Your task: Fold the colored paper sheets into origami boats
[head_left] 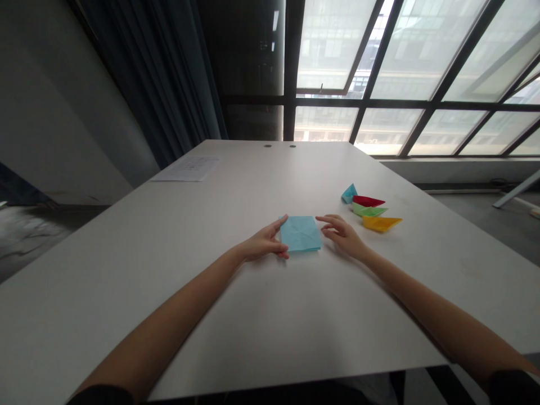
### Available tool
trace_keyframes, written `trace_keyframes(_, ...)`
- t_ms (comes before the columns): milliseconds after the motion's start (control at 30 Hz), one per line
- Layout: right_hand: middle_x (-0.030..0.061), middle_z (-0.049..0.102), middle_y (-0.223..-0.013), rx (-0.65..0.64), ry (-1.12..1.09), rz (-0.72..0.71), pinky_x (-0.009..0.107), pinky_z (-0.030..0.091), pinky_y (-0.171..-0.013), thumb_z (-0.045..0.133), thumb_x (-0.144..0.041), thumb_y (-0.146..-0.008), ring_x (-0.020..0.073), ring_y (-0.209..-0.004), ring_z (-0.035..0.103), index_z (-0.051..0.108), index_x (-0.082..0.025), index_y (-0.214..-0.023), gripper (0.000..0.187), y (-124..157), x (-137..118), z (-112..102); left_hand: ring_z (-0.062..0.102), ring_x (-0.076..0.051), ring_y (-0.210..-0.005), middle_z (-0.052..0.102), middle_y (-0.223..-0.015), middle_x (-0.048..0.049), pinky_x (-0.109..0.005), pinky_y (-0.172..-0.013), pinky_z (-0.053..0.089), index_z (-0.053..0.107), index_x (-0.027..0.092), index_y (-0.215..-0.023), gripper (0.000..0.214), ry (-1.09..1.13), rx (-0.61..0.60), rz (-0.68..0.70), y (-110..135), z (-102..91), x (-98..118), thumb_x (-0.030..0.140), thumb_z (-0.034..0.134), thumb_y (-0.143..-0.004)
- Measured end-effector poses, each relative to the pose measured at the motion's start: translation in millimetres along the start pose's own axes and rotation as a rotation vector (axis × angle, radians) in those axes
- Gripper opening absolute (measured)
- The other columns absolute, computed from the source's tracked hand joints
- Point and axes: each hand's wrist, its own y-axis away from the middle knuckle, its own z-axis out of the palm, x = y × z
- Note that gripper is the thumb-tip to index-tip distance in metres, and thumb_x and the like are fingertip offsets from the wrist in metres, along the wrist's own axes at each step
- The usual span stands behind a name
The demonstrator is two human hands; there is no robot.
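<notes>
A light blue square of folded paper (300, 234) lies in front of me on the white table, with crease lines crossing its top face. My left hand (265, 241) holds its left edge, thumb and fingers around the near and far corners on that side. Just off the right edge is my right hand (341, 235), with fingers apart and nothing in them. Folded paper boats stand to the right of that hand: a yellow one (382, 224), a green one (368, 210) and a red one (368, 201). Behind them is a small blue folded paper piece (349, 193).
The long white table (236, 349) stretches away toward the windows (329, 50). A printed sheet (188, 168) lies at its far left edge. Two round dark fittings sit near the far end. A dark blue curtain (156, 73) hangs at the left.
</notes>
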Motion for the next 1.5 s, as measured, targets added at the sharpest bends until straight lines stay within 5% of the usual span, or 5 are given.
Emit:
trace_keyframes(133, 0.0087, 0.045, -0.111, -0.021, 0.342, -0.209, 0.034, 0.048, -0.077, 0.054, -0.03, -0.078, 0.0204, -0.1, 0.049, 0.057, -0.027, -0.11, 0.033, 2, -5, -5, 0.064, -0.012, -0.065, 0.009, -0.144, -0.0157, -0.026, -0.054, 0.054, 0.004, 0.035, -0.136, 0.098, 0.027, -0.025, 0.034, 1, 0.8, 1, 0.016, 0.068, -0.064)
trace_keyframes(400, 0.0079, 0.058, -0.099, -0.118, 0.518, -0.407, 0.035, 0.045, -0.08, 0.048, -0.028, -0.082, 0.0191, -0.092, 0.053, 0.064, -0.024, -0.094, 0.021, 4, -13, -1, 0.062, -0.015, -0.073, 0.005, -0.145, -0.0146, -0.024, -0.052, 0.051, 0.003, 0.034, -0.137, 0.101, 0.052, -0.028, -0.03, 3, 3.8, 3, 0.022, 0.07, -0.063)
trace_keyframes(733, -0.0046, 0.045, -0.047, 0.177, 0.254, 0.038, 0.022, 0.033, -0.043, 0.066, -0.047, -0.062, 0.0087, -0.046, 0.04, 0.045, -0.018, -0.052, 0.037, 4, -24, 13, 0.043, -0.025, -0.11, 0.044, -0.12, -0.0102, -0.037, -0.085, 0.04, 0.051, 0.02, -0.107, 0.047, -0.44, 0.538, 0.306, -5, 10.2, 8, 0.049, 0.055, -0.071)
trace_keyframes(1300, 0.0004, 0.061, -0.066, 0.205, -0.559, 0.236, 0.028, 0.046, -0.054, 0.062, -0.048, -0.067, 0.0145, -0.058, 0.056, 0.055, -0.02, -0.08, 0.032, -1, -28, 17, 0.046, -0.006, -0.058, 0.051, -0.073, 0.0024, -0.02, -0.057, 0.039, 0.042, 0.018, -0.118, 0.06, -0.333, 0.241, 0.268, -6, 20.9, 2, 0.025, 0.066, -0.064)
trace_keyframes(1500, -0.0028, 0.053, -0.056, 0.342, -0.412, 0.217, 0.023, 0.039, -0.043, 0.054, -0.053, -0.072, 0.0113, -0.048, 0.05, 0.053, -0.02, -0.084, 0.035, -7, -15, 5, 0.05, -0.008, -0.056, 0.055, -0.066, 0.0008, -0.022, -0.057, 0.042, 0.057, 0.012, -0.078, 0.025, -0.097, 0.51, 0.189, -11, 12.0, 3, 0.027, 0.066, -0.06)
